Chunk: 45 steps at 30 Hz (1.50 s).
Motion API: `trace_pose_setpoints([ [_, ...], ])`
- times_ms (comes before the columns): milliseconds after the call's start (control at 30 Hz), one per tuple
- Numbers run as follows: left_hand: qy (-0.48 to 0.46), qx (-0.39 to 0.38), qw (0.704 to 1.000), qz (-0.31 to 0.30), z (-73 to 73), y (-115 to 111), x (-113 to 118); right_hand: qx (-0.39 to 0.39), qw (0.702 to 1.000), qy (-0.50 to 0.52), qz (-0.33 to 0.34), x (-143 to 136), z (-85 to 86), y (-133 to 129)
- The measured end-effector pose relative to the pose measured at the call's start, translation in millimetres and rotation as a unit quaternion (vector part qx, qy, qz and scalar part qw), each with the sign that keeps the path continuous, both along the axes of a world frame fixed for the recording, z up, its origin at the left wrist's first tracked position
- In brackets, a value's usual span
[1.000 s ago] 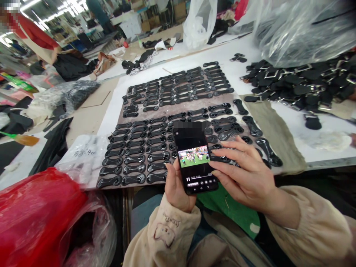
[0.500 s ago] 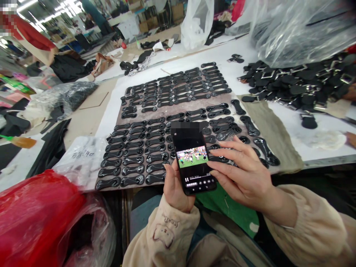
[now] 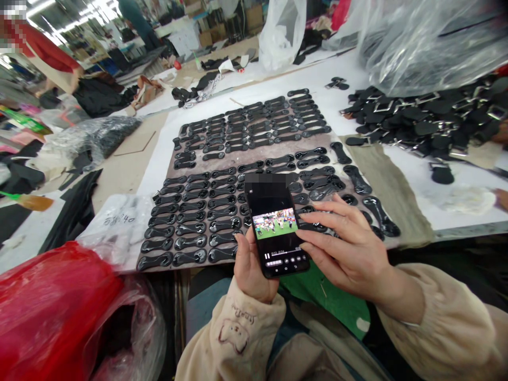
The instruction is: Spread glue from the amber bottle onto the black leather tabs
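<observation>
A black smartphone (image 3: 273, 196) rests upright in my left hand (image 3: 254, 270), whose thumb and palm close around its lower left side. A video of people on a green field plays on its screen. My right hand (image 3: 349, 248) is at the phone's right edge, fingers stretched out and slightly spread, with fingertips touching or very close to that edge. Behind the phone, a brown board (image 3: 238, 156) carries rows of black, glossy, bone-shaped strips (image 3: 190, 227). The phone and my right hand hide some of them.
Black straps with metal buckles (image 3: 420, 114) are heaped at the right, below a clear plastic bag (image 3: 436, 47). A red plastic bag (image 3: 51, 312) bulges at the lower left. Beside the board lies a white bag with handwriting (image 3: 115, 225). Another person's hand (image 3: 502, 198) shows at the right edge.
The view has shifted very slightly. Both hands and the phone keep the same positions, and the video goes on playing.
</observation>
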<state>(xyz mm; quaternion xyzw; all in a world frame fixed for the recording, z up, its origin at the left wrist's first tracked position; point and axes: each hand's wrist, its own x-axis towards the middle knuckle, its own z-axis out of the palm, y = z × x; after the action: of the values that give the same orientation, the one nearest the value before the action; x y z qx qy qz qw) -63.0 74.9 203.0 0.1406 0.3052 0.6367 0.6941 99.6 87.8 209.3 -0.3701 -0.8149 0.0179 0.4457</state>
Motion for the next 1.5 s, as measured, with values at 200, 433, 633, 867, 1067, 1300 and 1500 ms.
trace_pose_setpoints([
  [200,0.0,-0.001,1.0,0.002,0.5,-0.3,-0.3,-0.003,1.0,-0.003,-0.001,0.1,0.3,0.2],
  [433,0.009,-0.006,1.0,-0.003,1.0,-0.4,0.0,-0.001,1.0,0.002,0.0,0.2,-0.2,0.5],
  [633,0.002,-0.009,1.0,0.003,1.7,0.0,0.1,-0.002,1.0,0.0,0.001,-0.2,0.0,-0.2],
  [867,0.005,-0.005,1.0,0.004,0.7,-0.3,-0.1,-0.002,1.0,-0.002,-0.002,0.5,0.2,-0.5],
  [1067,0.014,-0.004,1.0,0.003,0.5,-0.5,0.1,-0.004,1.0,-0.001,-0.005,0.8,-0.9,-0.3],
  [1300,-0.004,0.005,1.0,0.004,0.2,0.3,0.0,-0.004,1.0,-0.004,-0.005,0.5,0.5,-0.8],
  [1500,-0.006,0.006,1.0,0.005,1.3,0.3,0.1,0.0,1.0,-0.004,-0.001,0.1,1.1,-0.8],
])
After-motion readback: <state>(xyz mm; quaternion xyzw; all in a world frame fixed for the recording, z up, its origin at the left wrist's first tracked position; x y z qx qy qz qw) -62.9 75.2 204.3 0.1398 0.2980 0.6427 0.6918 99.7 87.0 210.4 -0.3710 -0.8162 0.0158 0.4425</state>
